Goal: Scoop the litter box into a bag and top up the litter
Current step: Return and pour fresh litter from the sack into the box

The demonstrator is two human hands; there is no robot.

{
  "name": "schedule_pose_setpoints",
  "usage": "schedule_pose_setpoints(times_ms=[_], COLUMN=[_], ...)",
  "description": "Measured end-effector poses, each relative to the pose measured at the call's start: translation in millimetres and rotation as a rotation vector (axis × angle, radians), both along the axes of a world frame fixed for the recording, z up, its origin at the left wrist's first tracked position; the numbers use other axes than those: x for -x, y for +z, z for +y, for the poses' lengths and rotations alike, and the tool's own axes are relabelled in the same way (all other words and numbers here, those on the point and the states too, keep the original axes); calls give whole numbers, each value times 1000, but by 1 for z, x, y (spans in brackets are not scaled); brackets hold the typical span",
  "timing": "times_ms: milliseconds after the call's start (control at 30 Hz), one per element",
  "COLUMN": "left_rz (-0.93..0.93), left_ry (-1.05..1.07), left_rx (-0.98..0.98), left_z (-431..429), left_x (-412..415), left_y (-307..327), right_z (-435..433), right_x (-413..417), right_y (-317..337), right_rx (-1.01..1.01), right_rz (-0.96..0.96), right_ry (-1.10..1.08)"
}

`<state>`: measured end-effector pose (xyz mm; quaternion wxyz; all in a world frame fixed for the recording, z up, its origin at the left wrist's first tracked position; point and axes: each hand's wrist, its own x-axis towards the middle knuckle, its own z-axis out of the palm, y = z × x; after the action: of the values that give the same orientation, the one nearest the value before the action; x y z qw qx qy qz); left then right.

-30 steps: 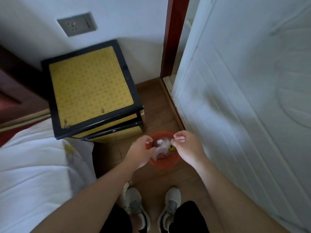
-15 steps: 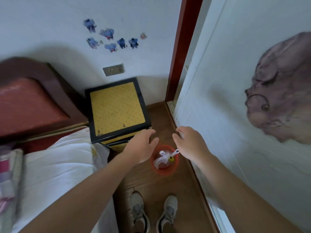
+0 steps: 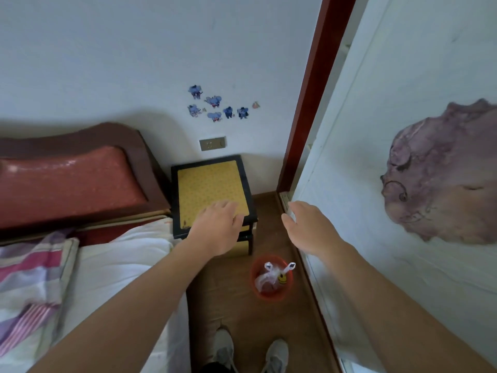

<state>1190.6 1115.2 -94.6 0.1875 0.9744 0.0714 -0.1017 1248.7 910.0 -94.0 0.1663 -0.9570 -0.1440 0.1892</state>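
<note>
Now, in the head view, the left hand [image 3: 217, 227] and right hand [image 3: 309, 227] hover loose-fingered and empty, and the knotted bag [image 3: 263, 278] sits in the bin [image 3: 269, 298] on the floor near the stand [image 3: 209, 189]. Bagging looks done, so the top-up wants a slow, low pour, though no litter box shows. Count: two hands, one bag, one bin, one stand, two shoes [image 3: 224, 348].

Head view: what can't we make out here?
All head view.
White bag in the red bin: contents hidden by its own plastic and the bin wall.
Yellow stool: front corner covered by the left hand; contact with it unclear.
Right hand: fingertips blurred against the white door; touching or not, cannot tell.
Shoes: heels cut off by the bottom edge.
</note>
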Motion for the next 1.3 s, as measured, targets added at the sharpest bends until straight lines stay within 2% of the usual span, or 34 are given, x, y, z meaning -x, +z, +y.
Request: schedule_pose_setpoints(times_ms=[367, 567, 1000, 1300], left_rz=[-67, -69, -47, -16], left_ry=[0, 106, 573, 877], left_rx=[-82, -70, -129, -159], left_z=[55, 93, 77, 29], left_x=[40, 75, 204, 324], left_y=[1, 11, 39, 51], right_z=[43, 81, 121, 140], right_x=[41, 59, 97, 177], right_y=[34, 44, 54, 59], right_rx=[118, 105, 56, -29], right_rz=[-124, -192, -254, -291], right_ry=[66, 197, 719, 1028])
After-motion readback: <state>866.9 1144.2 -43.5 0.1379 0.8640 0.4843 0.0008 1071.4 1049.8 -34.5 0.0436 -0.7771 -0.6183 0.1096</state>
